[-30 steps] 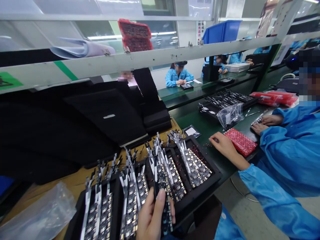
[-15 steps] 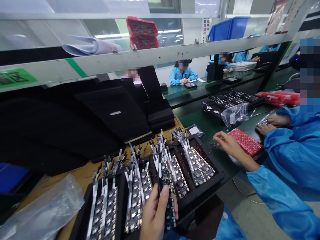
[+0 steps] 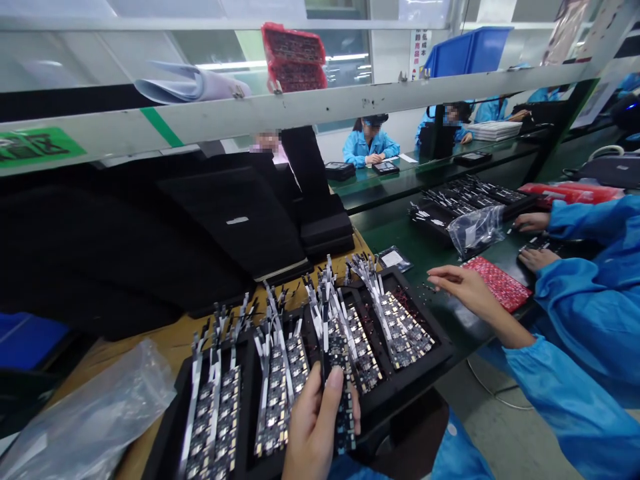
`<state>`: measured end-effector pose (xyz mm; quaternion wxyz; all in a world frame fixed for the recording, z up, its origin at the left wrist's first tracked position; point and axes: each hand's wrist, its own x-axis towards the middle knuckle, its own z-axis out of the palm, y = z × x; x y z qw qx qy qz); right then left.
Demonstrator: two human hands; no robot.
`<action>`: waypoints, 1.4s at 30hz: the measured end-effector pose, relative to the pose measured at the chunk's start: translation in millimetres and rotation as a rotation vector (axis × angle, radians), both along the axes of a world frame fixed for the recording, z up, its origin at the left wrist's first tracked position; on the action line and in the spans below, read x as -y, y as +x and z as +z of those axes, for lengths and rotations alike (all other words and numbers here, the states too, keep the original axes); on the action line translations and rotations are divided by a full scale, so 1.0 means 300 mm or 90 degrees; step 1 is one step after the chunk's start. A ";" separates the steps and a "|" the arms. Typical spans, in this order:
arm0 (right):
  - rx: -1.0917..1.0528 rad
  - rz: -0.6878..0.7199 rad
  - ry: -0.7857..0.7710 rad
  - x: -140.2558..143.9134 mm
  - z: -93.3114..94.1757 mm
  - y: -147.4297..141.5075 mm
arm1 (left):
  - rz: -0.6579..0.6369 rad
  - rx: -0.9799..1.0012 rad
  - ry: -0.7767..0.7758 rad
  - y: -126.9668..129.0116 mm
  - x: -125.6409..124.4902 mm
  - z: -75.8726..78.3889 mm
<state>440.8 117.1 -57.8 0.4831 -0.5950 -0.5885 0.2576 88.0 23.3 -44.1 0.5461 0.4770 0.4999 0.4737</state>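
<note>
My left hand [image 3: 314,427] grips a dark circuit board strip [image 3: 346,417] between thumb and fingers, tilted over the black tray [image 3: 441,343]. Rows of circuit boards [image 3: 273,417] with pale flat cables lie in the tray's compartments, cables fanning toward the far side. To the right, my right hand [image 3: 467,291] hovers over small dark parts [image 3: 429,291] scattered on the green bench. Its thumb and fingertips are drawn together; whatever they may pinch is too small to make out. A red patterned pad [image 3: 500,283] lies just beyond that hand.
Black foam panels [image 3: 235,220] lean at the back left. A clear plastic bag [image 3: 95,413] lies at the near left. A metal rail [image 3: 350,99] crosses above. On the right, a co-worker's hands [image 3: 537,259] work near another loaded tray [image 3: 450,217].
The view has shifted slightly, so most things sit further right. My left hand still holds the circuit board strip. The co-worker's hands have moved apart.
</note>
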 end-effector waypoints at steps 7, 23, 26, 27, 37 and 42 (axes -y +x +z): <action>-0.051 0.122 -0.007 0.112 0.144 -0.192 | -0.032 0.022 0.025 -0.003 0.004 -0.006; 0.062 0.346 0.047 0.233 0.199 -0.490 | -0.066 0.044 0.010 0.002 0.009 0.043; 0.113 0.333 0.077 0.223 0.205 -0.504 | -0.069 0.038 0.008 0.002 0.011 0.044; 0.127 0.325 0.083 0.220 0.206 -0.507 | -0.067 0.035 0.009 0.002 0.012 0.044; 0.164 0.312 0.109 0.220 0.204 -0.506 | -0.084 0.017 0.015 -0.002 0.014 0.043; 0.195 0.304 0.124 0.219 0.207 -0.507 | -0.081 -0.009 0.021 0.000 0.013 0.047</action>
